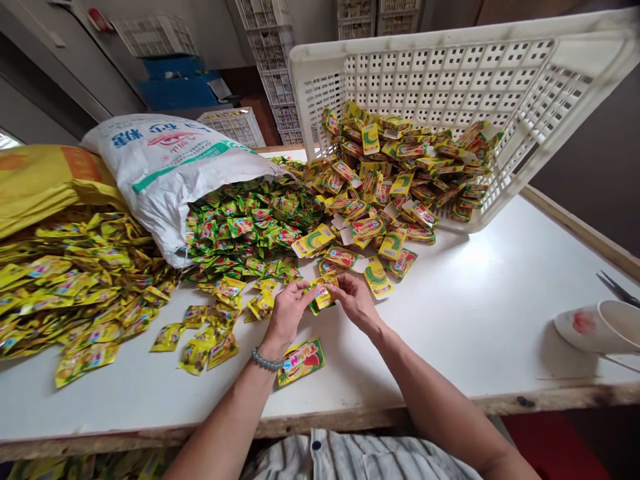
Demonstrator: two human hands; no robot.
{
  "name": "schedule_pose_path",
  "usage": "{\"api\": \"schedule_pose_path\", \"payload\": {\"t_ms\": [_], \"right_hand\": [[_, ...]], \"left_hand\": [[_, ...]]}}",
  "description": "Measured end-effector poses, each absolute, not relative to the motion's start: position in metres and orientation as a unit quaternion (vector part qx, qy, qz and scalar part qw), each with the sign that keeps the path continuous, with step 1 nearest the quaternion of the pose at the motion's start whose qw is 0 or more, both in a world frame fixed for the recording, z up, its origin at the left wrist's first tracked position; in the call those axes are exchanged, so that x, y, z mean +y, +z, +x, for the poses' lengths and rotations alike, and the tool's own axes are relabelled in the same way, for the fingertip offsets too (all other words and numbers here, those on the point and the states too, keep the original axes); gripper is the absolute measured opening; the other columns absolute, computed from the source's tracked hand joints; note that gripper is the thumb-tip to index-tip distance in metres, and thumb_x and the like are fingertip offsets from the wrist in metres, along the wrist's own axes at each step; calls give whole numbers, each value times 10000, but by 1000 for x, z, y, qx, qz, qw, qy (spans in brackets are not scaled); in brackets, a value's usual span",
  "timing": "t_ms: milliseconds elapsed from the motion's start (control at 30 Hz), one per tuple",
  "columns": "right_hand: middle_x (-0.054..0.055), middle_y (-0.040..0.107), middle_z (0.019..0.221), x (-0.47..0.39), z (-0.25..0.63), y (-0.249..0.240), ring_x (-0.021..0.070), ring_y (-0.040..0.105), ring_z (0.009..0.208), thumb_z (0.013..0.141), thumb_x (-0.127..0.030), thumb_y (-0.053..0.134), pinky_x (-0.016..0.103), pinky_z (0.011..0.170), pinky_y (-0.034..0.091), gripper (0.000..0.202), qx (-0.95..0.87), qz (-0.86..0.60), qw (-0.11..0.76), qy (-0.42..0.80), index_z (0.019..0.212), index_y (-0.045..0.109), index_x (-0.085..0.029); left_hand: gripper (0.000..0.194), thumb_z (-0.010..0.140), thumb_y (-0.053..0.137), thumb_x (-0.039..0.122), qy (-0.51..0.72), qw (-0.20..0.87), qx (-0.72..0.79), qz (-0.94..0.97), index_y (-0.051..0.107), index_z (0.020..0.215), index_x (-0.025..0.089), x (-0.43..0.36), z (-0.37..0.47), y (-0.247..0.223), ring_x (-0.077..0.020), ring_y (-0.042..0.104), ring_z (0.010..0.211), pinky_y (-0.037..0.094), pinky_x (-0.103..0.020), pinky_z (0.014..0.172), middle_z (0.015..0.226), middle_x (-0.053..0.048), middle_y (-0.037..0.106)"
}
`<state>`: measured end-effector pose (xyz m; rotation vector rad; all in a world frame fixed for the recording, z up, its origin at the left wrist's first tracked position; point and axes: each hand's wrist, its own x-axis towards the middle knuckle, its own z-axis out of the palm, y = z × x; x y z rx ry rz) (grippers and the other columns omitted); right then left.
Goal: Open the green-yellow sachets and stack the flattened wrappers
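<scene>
My left hand [287, 313] and my right hand [357, 303] meet over the white table, fingers pinched on small yellow candy packets [324, 293]. A green edge shows beneath the yellow; I cannot tell how many packets are held. Just below my hands lies a yellow fruit-printed candy box [301, 362], close to the beaded bracelet on my left wrist. Loose yellow packets [197, 350] are scattered left of my left hand. Beyond my hands, a heap of green packets [250, 227] spills from a white woven sack [170, 157]. Several small boxes [377, 277] lie near my right hand, some with flaps raised.
A white plastic basket [430, 43] lies tipped on its side, small boxes spilling from it. At left, yellow packets [95, 267] pour from a yellow bag [45, 177]. A paper cup [595, 327] and scissors [620, 287] are at right. Crates [275, 60] are stacked behind the table.
</scene>
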<state>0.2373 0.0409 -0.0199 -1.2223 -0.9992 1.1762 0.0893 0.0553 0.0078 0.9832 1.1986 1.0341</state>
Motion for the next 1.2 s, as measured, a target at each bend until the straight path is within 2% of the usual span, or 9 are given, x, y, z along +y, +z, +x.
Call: {"api": "schedule_pose_path", "payload": {"t_ms": [200, 333, 533, 700, 800, 867, 967, 1100, 1200], "right_hand": [[35, 642, 823, 36, 241, -7, 157, 552, 730, 705, -507, 726, 273, 655, 459, 390, -441, -513, 531, 510, 874, 638, -166], [-23, 542, 626, 40, 247, -7, 112, 473, 582, 664, -487, 752, 239, 546, 383, 376, -381, -504, 565, 532, 702, 558, -168], [35, 664, 785, 42, 257, -7, 149, 584, 699, 607, -462, 792, 277, 670, 461, 406, -237, -486, 635, 551, 789, 581, -166], [67, 686, 932, 33, 240, -6, 169, 624, 776, 652, -481, 765, 298, 712, 508, 463, -230, -451, 631, 588, 955, 586, -180], [51, 666, 866, 34, 240, -8, 178, 612, 765, 689, -478, 732, 312, 718, 517, 405, -275, -469, 651, 529, 909, 555, -188], [24, 631, 796, 38, 249, -8, 168, 589, 728, 718, -469, 711, 307, 714, 511, 355, -286, -489, 683, 461, 841, 513, -201], [22, 623, 828, 43, 267, -7, 164, 584, 744, 760, -460, 683, 301, 726, 510, 330, -265, -507, 728, 378, 869, 503, -205], [73, 644, 975, 48, 282, -9, 184, 602, 829, 775, -466, 663, 314, 752, 513, 370, -233, -527, 747, 331, 981, 531, -188], [84, 646, 986, 49, 286, -11, 193, 603, 844, 765, -463, 666, 325, 768, 511, 370, -221, -538, 748, 319, 976, 543, -184]], "left_hand": [[571, 392, 919, 282, 459, 609, 519, 387, 574, 826, 145, 61, 95, 14, -128, 630, 584, 483, -237, 599, 650, 15, 680], [556, 442, 907, 354, 402, 651, 507, 397, 597, 844, 129, 63, 98, 17, -135, 620, 542, 474, -243, 538, 653, -13, 690], [534, 467, 873, 331, 499, 586, 526, 363, 539, 848, 161, 62, 99, 10, -99, 590, 590, 437, -206, 539, 706, 21, 643], [443, 577, 786, 292, 543, 589, 478, 359, 484, 888, 198, 44, 115, -1, -113, 618, 747, 487, -233, 676, 844, 14, 624], [352, 653, 727, 292, 506, 600, 469, 406, 492, 897, 196, 41, 119, -1, -147, 638, 834, 505, -283, 784, 875, -11, 640], [294, 701, 690, 289, 472, 550, 483, 491, 508, 910, 193, 53, 118, 2, -181, 647, 880, 510, -323, 820, 896, -33, 653], [245, 734, 639, 200, 388, 361, 490, 692, 564, 967, 196, 86, 125, 8, -238, 626, 1004, 495, -390, 903, 1020, -78, 667], [470, 732, 689, 205, 202, 145, 458, 853, 585, 1189, 172, 123, 150, 9, -328, 530, 1187, 418, -467, 1018, 1237, -157, 604], [643, 708, 753, 299, 114, 65, 445, 886, 554, 1307, 175, 136, 165, 4, -397, 482, 1206, 438, -510, 953, 1343, -203, 521]]}}
